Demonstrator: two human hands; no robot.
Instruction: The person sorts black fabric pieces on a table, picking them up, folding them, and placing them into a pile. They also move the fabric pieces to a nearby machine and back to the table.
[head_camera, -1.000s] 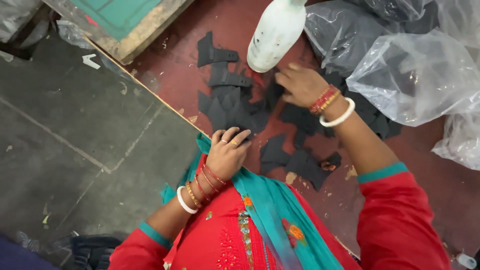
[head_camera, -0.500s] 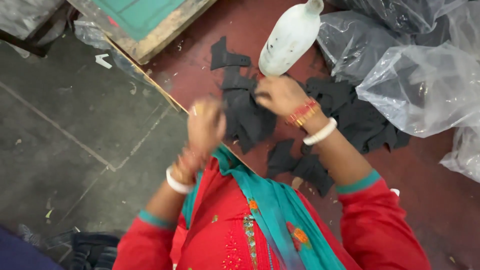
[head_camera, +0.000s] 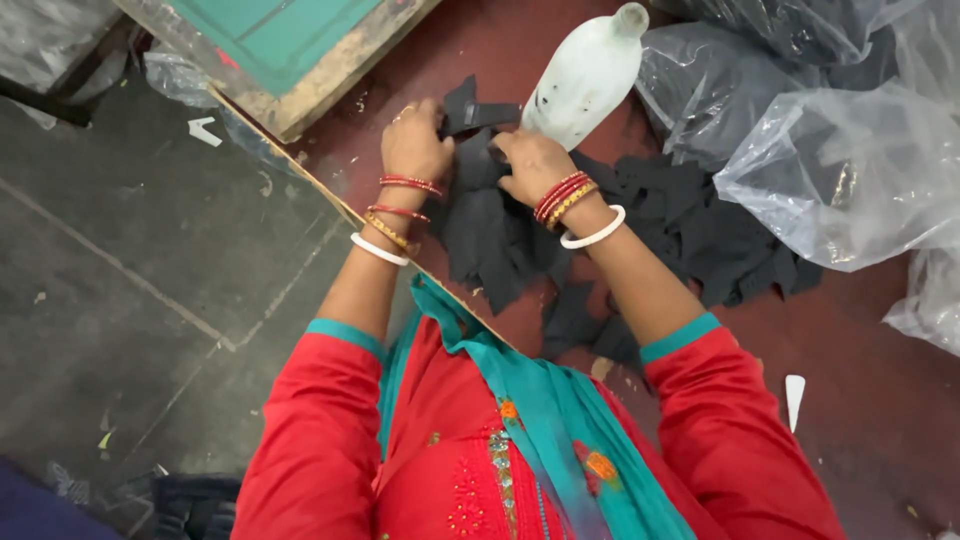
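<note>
Several dark grey fabric pieces (head_camera: 500, 235) lie in a heap on a dark red table top (head_camera: 860, 400). My left hand (head_camera: 415, 145) grips the left side of the topmost fabric piece (head_camera: 470, 112). My right hand (head_camera: 532, 165) holds the same piece from the right, just below a white plastic bottle (head_camera: 585, 75) standing at the far side. Both wrists wear red and white bangles. More fabric pieces (head_camera: 700, 230) spread to the right of my right forearm.
Clear plastic bags (head_camera: 850, 150) with dark contents sit at the right. A green-topped wooden frame (head_camera: 300, 50) lies at the upper left. The table's edge (head_camera: 300, 165) runs diagonally above a grey floor (head_camera: 130, 270). A small white scrap (head_camera: 794, 395) lies at the right.
Both hands have moved away from me to the far fabric piece near the bottle and closed on it. The left hand rose from the table edge.
</note>
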